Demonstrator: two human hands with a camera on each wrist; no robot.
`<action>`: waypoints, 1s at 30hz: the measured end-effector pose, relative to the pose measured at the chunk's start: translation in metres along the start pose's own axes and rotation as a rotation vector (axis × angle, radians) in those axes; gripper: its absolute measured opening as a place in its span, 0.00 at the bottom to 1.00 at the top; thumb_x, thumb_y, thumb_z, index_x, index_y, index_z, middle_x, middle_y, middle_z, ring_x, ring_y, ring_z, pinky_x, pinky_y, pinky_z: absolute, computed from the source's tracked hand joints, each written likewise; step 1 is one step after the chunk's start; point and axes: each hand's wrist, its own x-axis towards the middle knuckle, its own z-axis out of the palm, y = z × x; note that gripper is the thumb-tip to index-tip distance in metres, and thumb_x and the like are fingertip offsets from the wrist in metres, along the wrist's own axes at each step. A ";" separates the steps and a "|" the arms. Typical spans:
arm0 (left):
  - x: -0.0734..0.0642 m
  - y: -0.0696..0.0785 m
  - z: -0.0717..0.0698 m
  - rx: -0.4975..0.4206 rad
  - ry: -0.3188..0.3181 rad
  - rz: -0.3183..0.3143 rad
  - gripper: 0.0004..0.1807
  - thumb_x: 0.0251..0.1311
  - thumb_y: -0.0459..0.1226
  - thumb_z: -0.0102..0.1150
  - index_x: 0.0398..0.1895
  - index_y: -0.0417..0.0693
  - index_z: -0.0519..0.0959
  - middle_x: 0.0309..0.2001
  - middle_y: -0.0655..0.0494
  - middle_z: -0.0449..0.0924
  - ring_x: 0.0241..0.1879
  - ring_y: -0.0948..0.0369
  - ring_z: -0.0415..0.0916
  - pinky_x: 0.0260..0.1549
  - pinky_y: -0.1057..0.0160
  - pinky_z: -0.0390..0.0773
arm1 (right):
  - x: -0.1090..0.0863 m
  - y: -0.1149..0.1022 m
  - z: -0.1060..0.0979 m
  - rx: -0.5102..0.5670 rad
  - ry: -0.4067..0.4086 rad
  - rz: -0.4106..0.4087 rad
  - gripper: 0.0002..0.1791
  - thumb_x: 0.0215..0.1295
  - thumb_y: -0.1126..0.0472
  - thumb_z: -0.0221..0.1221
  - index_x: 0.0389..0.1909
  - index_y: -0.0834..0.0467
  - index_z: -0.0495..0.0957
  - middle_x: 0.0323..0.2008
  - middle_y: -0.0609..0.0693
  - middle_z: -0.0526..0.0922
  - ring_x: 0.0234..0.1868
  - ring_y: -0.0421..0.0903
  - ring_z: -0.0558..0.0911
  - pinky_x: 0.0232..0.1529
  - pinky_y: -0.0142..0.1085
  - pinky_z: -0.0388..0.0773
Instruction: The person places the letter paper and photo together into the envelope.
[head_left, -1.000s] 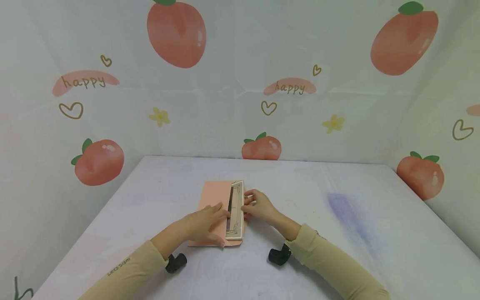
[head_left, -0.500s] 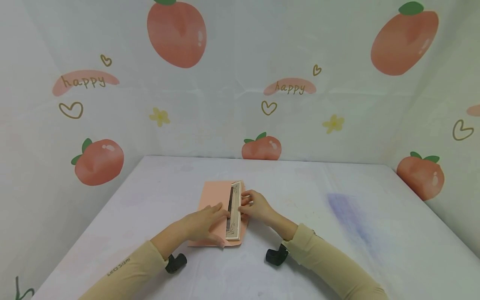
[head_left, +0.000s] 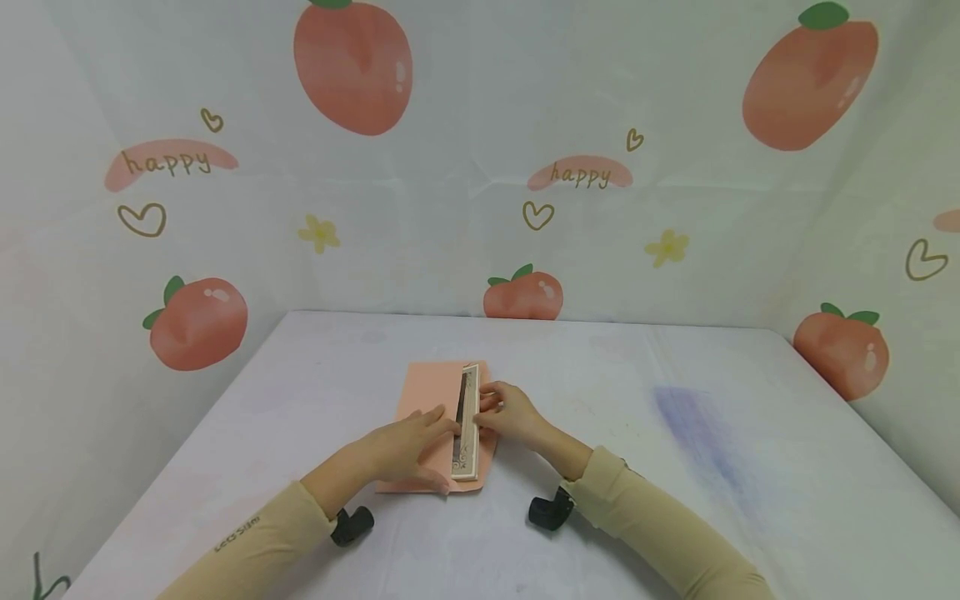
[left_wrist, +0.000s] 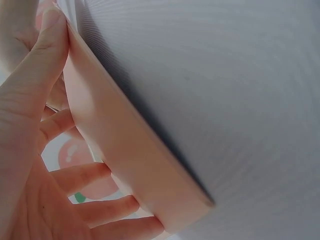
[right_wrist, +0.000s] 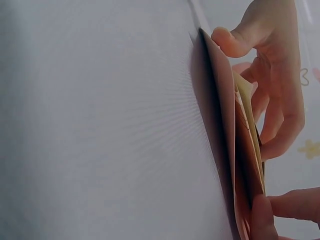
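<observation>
A peach-coloured paper envelope (head_left: 435, 379) lies on the table, its open side facing right. A cream card (head_left: 471, 417) with an ornate printed border and a dark band sits partly inside it; the rest of the card is hidden under the envelope's front. My left hand (head_left: 405, 446) rests on the envelope with spread fingers, its thumb by the near edge. At the card's right edge, my right hand (head_left: 516, 414) pinches it between thumb and fingers. From the right wrist view, the envelope's mouth (right_wrist: 242, 165) gapes with the cream layers inside, and the right thumb (right_wrist: 262, 217) is on the edge.
A white cloth covers the table (head_left: 600, 375), with a purple smudge (head_left: 697, 433) to the right. Fruit-printed fabric (head_left: 450, 208) hangs behind and at the sides. Black wrist-camera mounts (head_left: 352, 527) hang below both cuffs.
My right hand has moved slightly left, pushing the card further into the envelope, so a narrower strip of it shows. The left hand has stayed in place.
</observation>
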 end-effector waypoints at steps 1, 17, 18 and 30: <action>0.000 0.000 0.000 0.002 0.000 0.001 0.41 0.43 0.60 0.65 0.61 0.58 0.65 0.71 0.37 0.53 0.65 0.30 0.55 0.55 0.35 0.67 | 0.000 -0.001 0.000 -0.008 0.001 0.000 0.26 0.52 0.73 0.62 0.53 0.72 0.69 0.38 0.61 0.80 0.31 0.39 0.78 0.30 0.30 0.81; -0.002 0.002 -0.003 0.011 0.001 0.020 0.41 0.45 0.59 0.64 0.61 0.55 0.65 0.70 0.36 0.54 0.64 0.30 0.56 0.53 0.35 0.69 | 0.001 -0.002 0.002 -0.015 0.025 -0.041 0.28 0.47 0.73 0.62 0.53 0.74 0.70 0.37 0.60 0.79 0.32 0.40 0.78 0.29 0.29 0.80; -0.002 0.003 -0.003 0.011 0.000 0.019 0.41 0.45 0.59 0.64 0.61 0.55 0.65 0.70 0.36 0.54 0.64 0.30 0.56 0.53 0.35 0.69 | 0.001 -0.002 0.003 -0.017 0.024 -0.043 0.28 0.47 0.73 0.63 0.53 0.74 0.70 0.38 0.61 0.79 0.32 0.40 0.78 0.29 0.29 0.80; -0.002 0.001 -0.002 0.023 -0.006 0.023 0.42 0.45 0.60 0.64 0.63 0.54 0.64 0.71 0.36 0.53 0.64 0.29 0.55 0.52 0.35 0.70 | 0.002 -0.007 0.008 -0.057 0.028 0.011 0.29 0.49 0.72 0.64 0.55 0.72 0.70 0.45 0.61 0.79 0.41 0.47 0.81 0.36 0.32 0.81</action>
